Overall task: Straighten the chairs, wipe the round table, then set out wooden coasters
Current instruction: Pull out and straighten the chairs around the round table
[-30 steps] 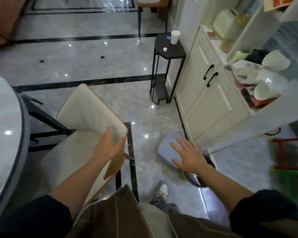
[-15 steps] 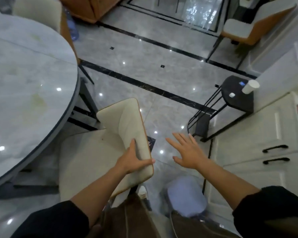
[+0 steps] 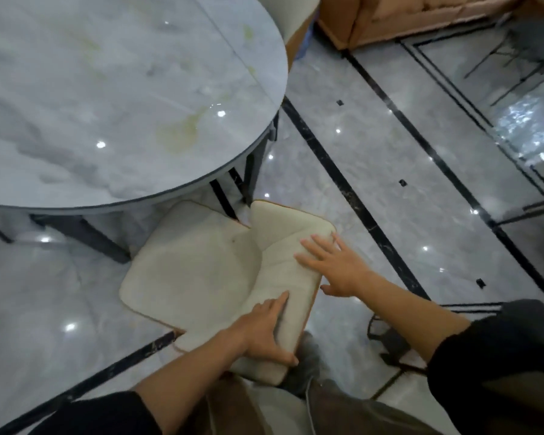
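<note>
Left of the chair (image 3: 201,271) and beyond it lies the round worktop (image 3: 107,89). It is unwiped, and a yellowish stain (image 3: 182,133) shows on the part nearest the chair. The chair's seat now points in at the worktop, and its front corner seems to reach the worktop's rim, though the wide lens makes that hard to judge.

My left hand (image 3: 264,331) grips the near end of the backrest (image 3: 283,246). The thumb lies along the front face and the fingers are wrapped round the edge.

The change is in my right hand (image 3: 333,265). Half a second ago it hung in the air to the right of the chair. Now it lies flat on the far end of the backrest with the fingers straight and spread, pressing rather than clasping. My view has also swung from the cabinets to the worktop.

I judge that with both hands on the chair I can square it and push it in, so this is the straightening step. Wiping and coasters come later.

As for containers, I see none near the chair, and no cloth or coasters either. Right of the chair, a black side table (image 3: 522,321) is cut off by the frame, so I cannot tell what is on it.
</note>
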